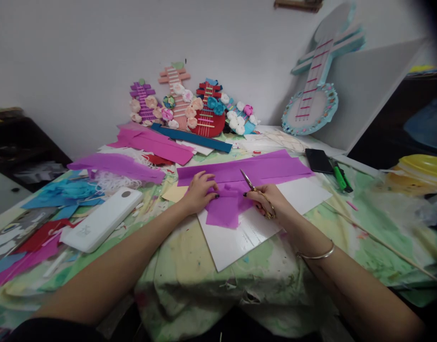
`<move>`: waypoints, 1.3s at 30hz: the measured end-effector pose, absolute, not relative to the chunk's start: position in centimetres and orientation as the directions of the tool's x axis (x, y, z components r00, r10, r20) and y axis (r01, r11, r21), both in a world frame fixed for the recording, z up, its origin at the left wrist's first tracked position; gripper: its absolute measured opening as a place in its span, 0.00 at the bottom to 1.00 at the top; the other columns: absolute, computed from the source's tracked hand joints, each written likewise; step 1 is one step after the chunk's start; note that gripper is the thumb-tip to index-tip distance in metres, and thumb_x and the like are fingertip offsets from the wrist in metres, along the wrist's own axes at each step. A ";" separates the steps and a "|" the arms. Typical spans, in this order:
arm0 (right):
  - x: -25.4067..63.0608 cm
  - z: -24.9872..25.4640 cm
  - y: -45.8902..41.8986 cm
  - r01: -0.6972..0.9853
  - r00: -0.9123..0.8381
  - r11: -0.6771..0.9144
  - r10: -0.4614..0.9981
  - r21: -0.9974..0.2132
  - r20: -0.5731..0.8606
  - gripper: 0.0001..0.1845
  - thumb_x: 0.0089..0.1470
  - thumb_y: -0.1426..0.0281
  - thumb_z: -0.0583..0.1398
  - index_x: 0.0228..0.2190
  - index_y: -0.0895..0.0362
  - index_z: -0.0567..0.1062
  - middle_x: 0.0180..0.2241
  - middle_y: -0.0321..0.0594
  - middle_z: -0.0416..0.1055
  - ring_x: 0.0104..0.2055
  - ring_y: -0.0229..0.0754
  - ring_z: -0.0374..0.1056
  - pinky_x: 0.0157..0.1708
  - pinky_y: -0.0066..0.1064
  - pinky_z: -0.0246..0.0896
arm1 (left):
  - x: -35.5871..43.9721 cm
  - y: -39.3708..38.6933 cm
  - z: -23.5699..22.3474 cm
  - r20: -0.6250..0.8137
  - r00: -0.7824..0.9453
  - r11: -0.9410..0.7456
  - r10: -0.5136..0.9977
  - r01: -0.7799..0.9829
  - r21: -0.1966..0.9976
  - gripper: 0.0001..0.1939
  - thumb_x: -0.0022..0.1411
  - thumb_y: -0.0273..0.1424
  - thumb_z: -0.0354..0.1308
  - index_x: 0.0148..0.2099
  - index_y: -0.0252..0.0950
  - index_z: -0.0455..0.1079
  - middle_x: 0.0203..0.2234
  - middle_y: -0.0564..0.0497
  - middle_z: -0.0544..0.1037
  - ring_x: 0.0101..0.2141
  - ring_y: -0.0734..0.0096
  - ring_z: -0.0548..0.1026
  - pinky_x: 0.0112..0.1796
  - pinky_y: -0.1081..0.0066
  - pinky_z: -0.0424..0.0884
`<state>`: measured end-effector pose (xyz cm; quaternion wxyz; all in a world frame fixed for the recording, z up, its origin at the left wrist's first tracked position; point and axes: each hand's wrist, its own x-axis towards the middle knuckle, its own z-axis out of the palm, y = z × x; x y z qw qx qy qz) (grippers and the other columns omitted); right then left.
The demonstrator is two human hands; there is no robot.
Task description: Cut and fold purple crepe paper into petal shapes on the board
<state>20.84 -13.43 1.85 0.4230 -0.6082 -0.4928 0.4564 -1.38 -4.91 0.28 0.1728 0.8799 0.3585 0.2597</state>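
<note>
My right hand (270, 197) holds scissors (249, 180) with gold-coloured handles. Their pointed blades aim up and to the left above the purple paper. My left hand (202, 192) rests palm down at the left of a small purple crepe paper piece (223, 213); the fingers are spread and the dark-nailed thumb touches the paper's edge. Behind both hands lies a long folded purple paper strip (264, 168). A glossy white board (232, 242) lies beneath the papers, tilted on the table.
Small decorated paper guitars (207, 109) lean on the wall. A larger blue-and-white guitar (311, 104) stands at right. A white power bank (102, 221) and paper scraps (69, 192) lie left; a black phone (318, 160), green cutter (339, 176) and thin stick (382, 242) lie right.
</note>
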 end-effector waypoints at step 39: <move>19.3 1.5 -14.3 0.019 -0.261 0.005 0.965 -1.000 0.000 0.15 0.46 0.65 0.64 0.36 0.60 0.74 0.09 0.29 0.65 0.08 0.31 0.56 0.08 0.19 0.43 | 0.1 -9.7 3.1 -0.024 0.622 0.001 0.782 0.037 0.999 0.18 0.47 0.31 0.69 0.42 0.33 0.75 0.36 0.47 0.80 0.34 0.68 0.76 0.35 0.73 0.70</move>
